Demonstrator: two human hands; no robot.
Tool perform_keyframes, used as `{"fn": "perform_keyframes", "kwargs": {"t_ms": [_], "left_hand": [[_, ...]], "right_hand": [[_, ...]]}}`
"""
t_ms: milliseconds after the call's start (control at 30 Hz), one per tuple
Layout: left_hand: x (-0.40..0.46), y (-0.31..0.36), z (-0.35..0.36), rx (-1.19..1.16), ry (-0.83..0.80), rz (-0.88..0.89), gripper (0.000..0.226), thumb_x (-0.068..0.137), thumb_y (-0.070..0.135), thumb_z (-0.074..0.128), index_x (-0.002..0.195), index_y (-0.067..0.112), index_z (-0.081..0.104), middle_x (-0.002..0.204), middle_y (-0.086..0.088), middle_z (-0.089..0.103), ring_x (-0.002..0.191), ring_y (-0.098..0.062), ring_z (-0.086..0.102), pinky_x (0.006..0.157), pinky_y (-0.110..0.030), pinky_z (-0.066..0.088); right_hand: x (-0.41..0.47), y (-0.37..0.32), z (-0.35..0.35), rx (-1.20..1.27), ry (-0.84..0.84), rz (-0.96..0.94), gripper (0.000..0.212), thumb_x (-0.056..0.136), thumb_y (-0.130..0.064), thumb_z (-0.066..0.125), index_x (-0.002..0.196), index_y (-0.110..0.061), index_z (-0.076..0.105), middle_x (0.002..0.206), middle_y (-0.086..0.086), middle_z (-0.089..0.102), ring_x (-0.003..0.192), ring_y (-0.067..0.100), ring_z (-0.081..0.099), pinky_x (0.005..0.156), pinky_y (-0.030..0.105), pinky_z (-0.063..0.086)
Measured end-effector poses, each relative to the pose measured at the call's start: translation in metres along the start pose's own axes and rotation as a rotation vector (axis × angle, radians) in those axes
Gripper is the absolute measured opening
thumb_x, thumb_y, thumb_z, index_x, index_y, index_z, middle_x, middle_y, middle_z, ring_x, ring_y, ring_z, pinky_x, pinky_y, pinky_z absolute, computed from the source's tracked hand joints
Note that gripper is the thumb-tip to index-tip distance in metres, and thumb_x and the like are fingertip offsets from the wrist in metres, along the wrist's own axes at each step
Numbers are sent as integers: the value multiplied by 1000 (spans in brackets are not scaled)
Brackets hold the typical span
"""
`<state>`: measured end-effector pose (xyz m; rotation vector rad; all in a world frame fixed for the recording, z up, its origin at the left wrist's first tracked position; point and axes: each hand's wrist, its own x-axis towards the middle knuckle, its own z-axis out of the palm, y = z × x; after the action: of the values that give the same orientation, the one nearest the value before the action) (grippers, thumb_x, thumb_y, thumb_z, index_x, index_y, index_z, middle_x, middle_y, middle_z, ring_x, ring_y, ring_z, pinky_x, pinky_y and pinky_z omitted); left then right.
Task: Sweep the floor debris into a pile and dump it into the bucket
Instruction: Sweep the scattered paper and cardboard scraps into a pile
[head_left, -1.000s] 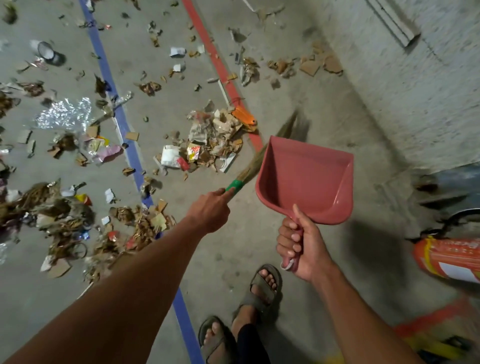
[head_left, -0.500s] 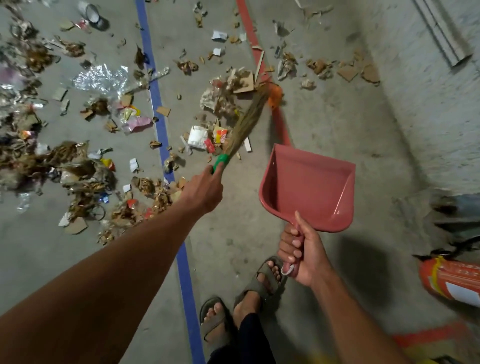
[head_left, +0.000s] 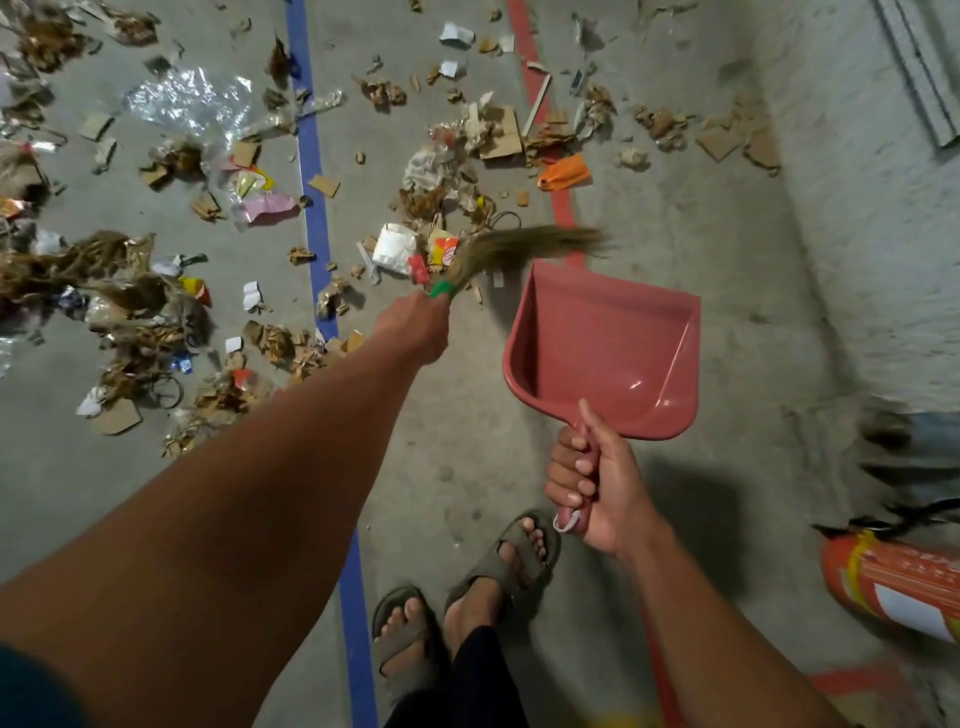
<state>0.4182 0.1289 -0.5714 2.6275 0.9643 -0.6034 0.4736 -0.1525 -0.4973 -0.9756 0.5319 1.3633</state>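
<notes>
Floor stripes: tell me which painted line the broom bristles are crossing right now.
The red stripe. The broom's bristles blur across it just above the dustpan, while the blue stripe runs further left, past the left hand.

Left hand (head_left: 415, 327) outstretched, fisted; right hand (head_left: 597, 483) gripping.

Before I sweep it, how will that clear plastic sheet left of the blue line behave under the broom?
The clear plastic sheet looks crinkled and thin, so probably floppy and very light. It may slide or lift over the broom bristles rather than push along cleanly.
</notes>
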Motion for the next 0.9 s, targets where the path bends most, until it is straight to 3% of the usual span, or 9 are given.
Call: {"fn": "perform_keyframes", "kwargs": {"t_ms": [100,200,300,400,467,567,700,767,900], "left_hand": [[2,-20,-8,-31,132,-34,57,100,8,46,155,15,32,120,-22,58,90,-40,65,68,-47,57],[-20,-37,-11,-96,179,-33,62,102,11,43,160,20,22,137,-20,52,90,-38,64,66,-49,57],[-56,-52,-4,-162,115,49,56,108,22,39,161,26,20,139,-13,52,80,-26,61,61,-43,57],[-80,-61,19,-149,33,190,59,108,27,41,162,35,18,145,-10,53,77,-19,62,66,-40,62],[-82,-64,36,-103,-60,262,59,107,26,44,161,38,22,141,-9,56,79,-18,64,68,-40,64],[-68,-67,44,55,-179,182,55,105,23,47,157,37,34,109,-6,62,76,-17,63,68,-38,64],[-38,-67,26,94,-114,-10,40,105,19,44,144,23,47,91,-9,53,76,-25,61,67,-44,61],[-27,-65,16,65,-42,-47,39,106,20,41,146,18,43,94,-11,51,73,-26,60,63,-46,60],[-27,-61,3,29,74,-62,65,103,14,47,161,18,17,125,-19,48,79,-29,59,60,-48,60]], "right_hand": [[-1,4,3,-1,10,9,46,103,-49,55,68,-20,45,46,-7,31,32,5,26,36,21,16],[-5,4,12,9,17,10,46,102,-49,57,68,-20,45,46,-7,31,32,5,26,32,21,20],[-11,0,25,4,20,11,46,102,-48,58,68,-20,46,47,-7,30,32,5,26,32,21,22],[-14,-5,34,-12,20,17,46,102,-49,58,68,-20,44,47,-7,29,32,5,25,33,21,18],[-10,-7,33,-24,15,23,46,101,-50,58,68,-21,44,48,-7,29,32,5,25,33,21,17],[0,-4,24,-57,1,36,46,101,-51,59,69,-21,44,48,-7,30,32,5,26,33,22,19],[6,7,13,-73,29,54,46,101,-51,58,69,-21,44,49,-7,30,32,5,26,33,22,19],[6,9,11,-66,48,66,46,101,-50,58,68,-21,45,48,-7,30,32,5,26,33,22,19],[2,-1,17,-34,75,67,46,102,-49,57,68,-20,45,48,-7,29,31,5,25,32,21,19]]}}
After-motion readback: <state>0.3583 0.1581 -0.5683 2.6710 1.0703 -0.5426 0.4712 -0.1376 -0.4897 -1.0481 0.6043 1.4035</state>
